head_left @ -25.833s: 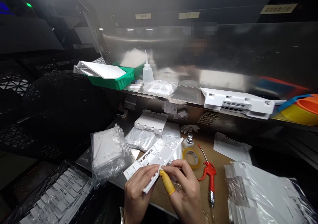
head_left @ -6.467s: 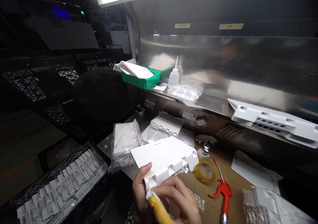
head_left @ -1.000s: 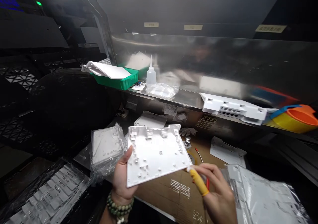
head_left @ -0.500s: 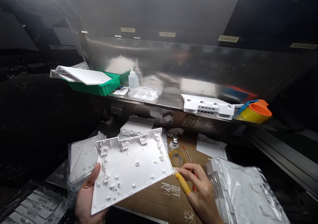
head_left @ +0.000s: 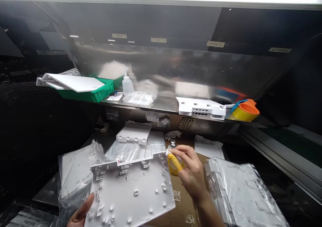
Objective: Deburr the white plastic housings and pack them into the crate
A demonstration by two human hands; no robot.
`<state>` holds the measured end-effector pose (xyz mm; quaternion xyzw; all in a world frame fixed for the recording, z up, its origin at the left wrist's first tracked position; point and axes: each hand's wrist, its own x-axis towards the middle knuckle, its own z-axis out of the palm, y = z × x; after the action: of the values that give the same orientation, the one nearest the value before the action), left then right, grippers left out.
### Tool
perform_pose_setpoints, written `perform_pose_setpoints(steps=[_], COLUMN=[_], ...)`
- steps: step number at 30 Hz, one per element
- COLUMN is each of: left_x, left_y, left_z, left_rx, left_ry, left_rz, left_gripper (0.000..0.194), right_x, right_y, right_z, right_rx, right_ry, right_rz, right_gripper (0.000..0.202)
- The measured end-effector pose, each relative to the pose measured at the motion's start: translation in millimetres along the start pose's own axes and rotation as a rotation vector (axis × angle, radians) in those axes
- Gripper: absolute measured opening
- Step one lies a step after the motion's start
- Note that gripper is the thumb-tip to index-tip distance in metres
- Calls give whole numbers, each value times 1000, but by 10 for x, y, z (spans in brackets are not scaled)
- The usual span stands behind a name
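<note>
A white plastic housing panel (head_left: 141,200) with clips and ribs on its inner face is tilted low in the view. My left hand (head_left: 82,212) grips its left edge, thumb on the near side. At the panel's upper right corner is my right hand (head_left: 188,168), its fingers pinched on a small white piece (head_left: 168,152) that touches the corner; what it is cannot be made out. A yellow finger cover (head_left: 175,162) sits on one of the right fingers.
Bagged white panels lie left (head_left: 75,173) and right (head_left: 244,190). Behind are another white housing (head_left: 134,133) and a flat panel (head_left: 208,146). The metal shelf (head_left: 163,103) bears a green tray (head_left: 100,92), a squeeze bottle (head_left: 127,85), a white housing (head_left: 201,107) and tape rolls (head_left: 245,111).
The panel has dropped lower and tipped. My right hand has moved up from its lower right corner to the upper right one. The camera view has shifted slightly.
</note>
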<state>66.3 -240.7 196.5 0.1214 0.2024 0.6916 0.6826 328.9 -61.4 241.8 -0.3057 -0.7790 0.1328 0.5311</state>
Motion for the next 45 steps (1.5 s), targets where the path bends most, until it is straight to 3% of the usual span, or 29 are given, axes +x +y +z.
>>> perform_pose_setpoints(steps=[5,9,14,16,19,21,24,26,30,37,41,45], left_x=[-20,-18,56,111,196,242,281,291,307,419,442,410], left_y=[-25,-60,-244,-351,-504,-588,-676,-707,-741,-971,-1039,-964], left_z=[-178,-300,-376,-294,-52,116,265,289,252,137,116,133], left_rx=[-22,-6,70,150,217,225,288,297,351,891,1057,1059], left_ry=[67,171,327,377,402,370,281,248,243,273,313,346], left_rz=[-54,0,117,139,43,17,95,104,89,444,565,526], left_gripper=[64,66,81,93,100,90,65,58,62,53,45,49], right_x=[-95,-223,-372,-414,-442,-441,-432,-435,-441,-431,-542,-715], right_y=[165,363,533,431,78,-175,-374,-360,-237,-340,-98,535], right_z=[143,201,313,360,429,481,561,595,565,546,596,679], right_rx=[-50,-7,-52,-3,119,193,240,219,158,90,38,-31], right_ry=[25,-24,-25,-20,-33,-48,-40,-19,-14,39,57,57], right_rz=[42,87,196,196,126,43,-61,-67,-29,-115,31,285], right_gripper=[22,30,21,19,19,23,30,29,24,23,16,22])
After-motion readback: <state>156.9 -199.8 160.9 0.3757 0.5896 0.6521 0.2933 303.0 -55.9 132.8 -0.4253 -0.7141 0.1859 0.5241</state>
